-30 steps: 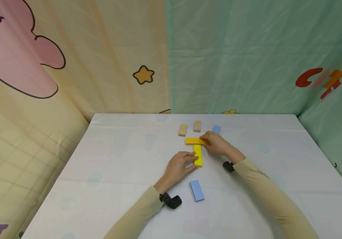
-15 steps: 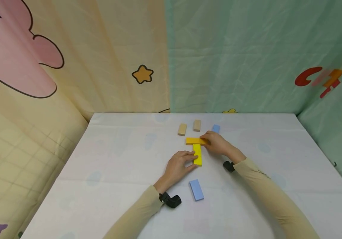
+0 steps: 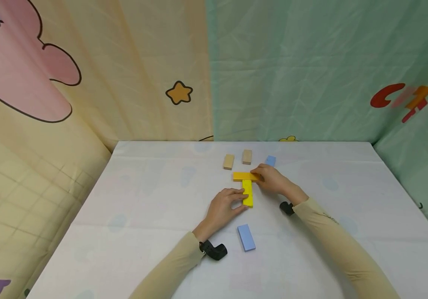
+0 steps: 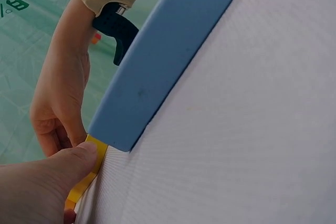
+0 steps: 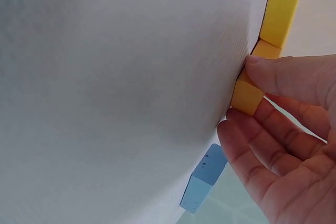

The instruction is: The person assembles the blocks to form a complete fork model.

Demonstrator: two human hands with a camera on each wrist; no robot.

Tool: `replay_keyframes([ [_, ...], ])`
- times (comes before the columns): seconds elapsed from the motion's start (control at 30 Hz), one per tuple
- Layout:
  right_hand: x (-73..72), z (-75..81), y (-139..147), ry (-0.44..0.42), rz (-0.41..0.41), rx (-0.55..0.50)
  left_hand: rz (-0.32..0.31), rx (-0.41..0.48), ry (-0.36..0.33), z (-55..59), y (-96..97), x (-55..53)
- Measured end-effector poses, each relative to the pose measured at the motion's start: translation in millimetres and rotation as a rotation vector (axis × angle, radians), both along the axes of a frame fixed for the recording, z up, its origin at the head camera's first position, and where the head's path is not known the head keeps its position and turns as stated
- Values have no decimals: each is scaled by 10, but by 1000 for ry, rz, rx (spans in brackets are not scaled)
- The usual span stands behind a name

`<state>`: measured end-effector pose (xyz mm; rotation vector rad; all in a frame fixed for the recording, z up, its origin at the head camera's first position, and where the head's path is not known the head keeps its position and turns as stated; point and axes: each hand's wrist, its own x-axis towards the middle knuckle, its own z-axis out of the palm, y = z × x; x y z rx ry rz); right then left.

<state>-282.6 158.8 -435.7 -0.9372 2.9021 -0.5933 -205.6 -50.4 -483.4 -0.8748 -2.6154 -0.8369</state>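
On the white table, a yellow block (image 3: 247, 185) and an orange block (image 3: 241, 176) lie in a T shape, the orange one crosswise at the far end. My left hand (image 3: 221, 209) pinches the yellow block from the left; its thumb is at the block's near end. In the left wrist view the thumb covers part of the yellow block (image 4: 89, 179). My right hand (image 3: 271, 180) grips the right end of the orange block, partly hiding it. The right wrist view shows thumb and fingers around the orange block (image 5: 247, 98), which meets the yellow block (image 5: 282, 9).
A blue block (image 3: 246, 238) lies near me, below the T. Beyond the T are two plain wooden blocks, left (image 3: 228, 162) and right (image 3: 247, 157), and another blue block (image 3: 270, 160) partly behind my right hand. Printed curtains (image 3: 143, 62) hang behind the table.
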Motion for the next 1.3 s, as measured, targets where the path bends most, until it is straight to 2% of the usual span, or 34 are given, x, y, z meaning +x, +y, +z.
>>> replay_keyframes([
  [0.47, 1, -31, 45, -8, -15, 18, -28, 8, -4, 24, 31, -28],
  [0.63, -1, -54, 53, -10, -7, 15, -40, 4, -41, 52, 25, -71],
  [1.0, 5, -60, 53, -29, -4, -2, -94, -66, -123, 140, -16, -164],
  [1.3, -2, -53, 57, -34, -9, 2, -115, -22, -157, 172, -50, -200],
])
